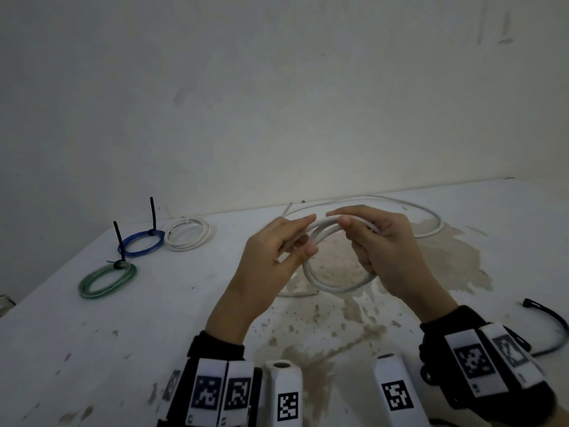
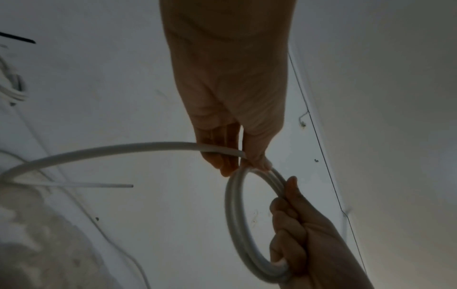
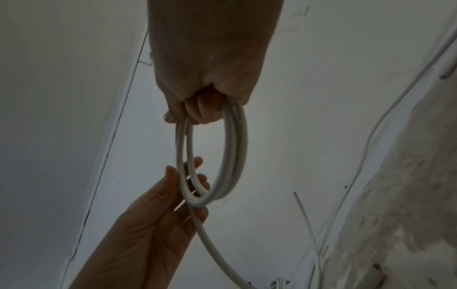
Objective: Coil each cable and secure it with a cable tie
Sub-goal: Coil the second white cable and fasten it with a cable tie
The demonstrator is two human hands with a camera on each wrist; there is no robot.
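We are seeing bare table [image 1: 184, 318] lying open between the green coil [image 1: 106, 280] and our left hand [image 1: 271, 260]; loose white cable [image 1: 428, 223] is looping behind, and a black cable tie [image 1: 551, 328] is lying near our right wrist.

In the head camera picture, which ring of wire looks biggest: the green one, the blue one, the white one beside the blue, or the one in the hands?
1. Coil in the hands, though it is nearest the camera, so unsure.
2. Green coil.
3. Blue coil and white coil look about alike.
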